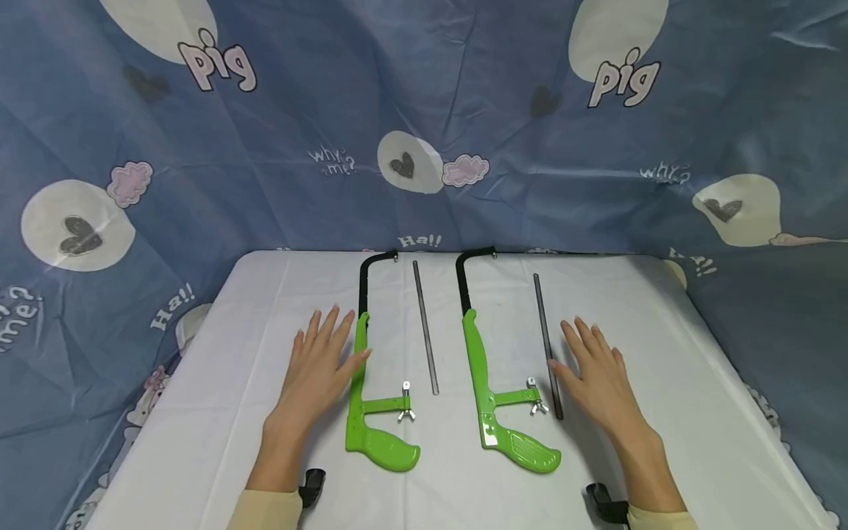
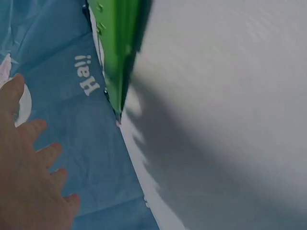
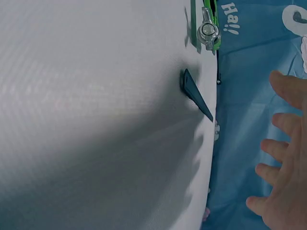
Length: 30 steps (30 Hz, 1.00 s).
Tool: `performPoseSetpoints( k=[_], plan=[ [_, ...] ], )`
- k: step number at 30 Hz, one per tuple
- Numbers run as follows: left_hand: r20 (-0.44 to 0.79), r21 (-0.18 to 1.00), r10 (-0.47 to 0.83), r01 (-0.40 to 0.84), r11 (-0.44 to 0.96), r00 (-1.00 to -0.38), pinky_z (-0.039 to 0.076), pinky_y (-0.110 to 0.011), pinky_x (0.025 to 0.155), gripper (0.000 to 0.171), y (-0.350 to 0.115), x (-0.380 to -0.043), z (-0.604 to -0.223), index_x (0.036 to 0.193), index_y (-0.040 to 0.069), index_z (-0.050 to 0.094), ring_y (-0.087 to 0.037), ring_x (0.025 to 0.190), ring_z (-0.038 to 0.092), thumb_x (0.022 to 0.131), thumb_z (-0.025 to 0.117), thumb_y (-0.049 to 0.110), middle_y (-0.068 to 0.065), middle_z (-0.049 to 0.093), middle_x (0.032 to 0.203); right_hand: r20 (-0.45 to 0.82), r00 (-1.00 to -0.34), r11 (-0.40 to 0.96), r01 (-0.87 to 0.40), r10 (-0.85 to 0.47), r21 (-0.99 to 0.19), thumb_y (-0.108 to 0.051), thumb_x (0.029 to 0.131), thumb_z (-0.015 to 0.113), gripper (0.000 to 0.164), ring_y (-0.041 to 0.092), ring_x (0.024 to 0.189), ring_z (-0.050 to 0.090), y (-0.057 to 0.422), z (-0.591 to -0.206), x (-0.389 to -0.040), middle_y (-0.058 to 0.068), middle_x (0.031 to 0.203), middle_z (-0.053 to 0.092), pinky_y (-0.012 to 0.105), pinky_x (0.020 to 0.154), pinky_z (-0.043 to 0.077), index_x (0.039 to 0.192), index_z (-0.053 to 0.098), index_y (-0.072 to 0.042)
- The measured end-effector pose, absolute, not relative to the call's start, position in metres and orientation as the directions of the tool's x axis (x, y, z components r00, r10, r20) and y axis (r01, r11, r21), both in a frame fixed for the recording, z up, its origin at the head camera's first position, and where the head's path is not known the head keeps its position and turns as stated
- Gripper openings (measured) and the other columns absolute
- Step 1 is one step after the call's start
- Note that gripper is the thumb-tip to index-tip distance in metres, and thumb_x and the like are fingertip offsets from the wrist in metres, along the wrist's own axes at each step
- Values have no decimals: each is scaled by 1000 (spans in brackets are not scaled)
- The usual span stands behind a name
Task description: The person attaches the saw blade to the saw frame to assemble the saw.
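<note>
Two hacksaw frames with green handles and black bent front arms lie side by side on a white table: the left frame [image 1: 391, 449] and the right frame [image 1: 486, 383]. Each has a metal wing nut on its short green crossbar. Right of each frame lies a slim dark grey strip: one strip [image 1: 425, 327] between the frames, another strip [image 1: 548, 353] near my right hand. My left hand [image 1: 318, 375] is held with fingers spread, its thumb overlapping the left frame in the head view. My right hand [image 1: 599, 379], fingers likewise spread, has its thumb tip over the right strip. Neither hand holds anything.
The white tabletop [image 1: 199, 456] ends at the back against a blue patterned cloth [image 1: 437, 96] that also hangs at both sides. A black wrist mount [image 1: 311, 487] shows at the left wrist, and a similar mount [image 1: 606, 504] at the right.
</note>
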State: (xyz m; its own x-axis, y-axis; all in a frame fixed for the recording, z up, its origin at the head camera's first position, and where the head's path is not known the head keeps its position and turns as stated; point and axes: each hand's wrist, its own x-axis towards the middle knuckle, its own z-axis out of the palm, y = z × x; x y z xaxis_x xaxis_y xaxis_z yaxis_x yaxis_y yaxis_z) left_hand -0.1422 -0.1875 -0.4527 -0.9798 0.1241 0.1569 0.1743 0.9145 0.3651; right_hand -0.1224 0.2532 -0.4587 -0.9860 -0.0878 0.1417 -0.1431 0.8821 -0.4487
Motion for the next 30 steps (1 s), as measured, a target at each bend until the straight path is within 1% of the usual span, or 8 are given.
performPoseSetpoints(
  k=[4, 11, 15, 22, 30],
  plan=[
    [151, 377, 145, 193, 906, -978, 9, -66, 120, 75, -183, -143, -450, 158, 24, 26, -38, 155, 6, 97, 46, 62, -10, 18, 167, 134, -987, 887, -141, -91, -440, -52, 99, 50, 74, 47, 150, 15, 252, -460, -123, 18, 164, 21, 76, 111, 12, 159, 24, -18],
    [140, 385, 177, 218, 897, -974, 11, -66, 120, 74, -173, -144, -451, 157, 22, 29, -38, 155, 6, 97, 47, 62, -10, 20, 166, 131, -987, 891, -144, -97, -430, -51, 99, 51, 74, 48, 149, 18, 251, -461, -123, 19, 163, 24, 75, 112, 14, 158, 25, -17],
    [127, 398, 193, 228, 888, -973, 12, -66, 120, 74, -163, -143, -450, 157, 24, 28, -37, 155, 7, 97, 46, 62, -8, 20, 166, 122, -988, 891, -137, -93, -432, -51, 99, 51, 73, 48, 149, 20, 252, -459, -123, 20, 162, 26, 74, 112, 15, 158, 26, -15],
    [117, 452, 246, 272, 850, -962, 11, -66, 121, 73, -148, -143, -449, 158, 26, 27, -35, 156, 4, 97, 45, 63, -7, 19, 167, 94, -990, 883, -133, -101, -449, -49, 100, 51, 72, 48, 148, 21, 254, -455, -125, 21, 161, 28, 69, 115, 17, 157, 27, -13],
    [100, 459, 286, 299, 836, -953, 12, -65, 121, 73, -136, -142, -451, 157, 25, 28, -35, 156, 6, 97, 46, 62, -6, 20, 166, 76, -992, 876, -126, -102, -465, -48, 100, 52, 71, 47, 148, 23, 254, -459, -123, 21, 160, 31, 66, 117, 18, 156, 29, -11]
  ],
)
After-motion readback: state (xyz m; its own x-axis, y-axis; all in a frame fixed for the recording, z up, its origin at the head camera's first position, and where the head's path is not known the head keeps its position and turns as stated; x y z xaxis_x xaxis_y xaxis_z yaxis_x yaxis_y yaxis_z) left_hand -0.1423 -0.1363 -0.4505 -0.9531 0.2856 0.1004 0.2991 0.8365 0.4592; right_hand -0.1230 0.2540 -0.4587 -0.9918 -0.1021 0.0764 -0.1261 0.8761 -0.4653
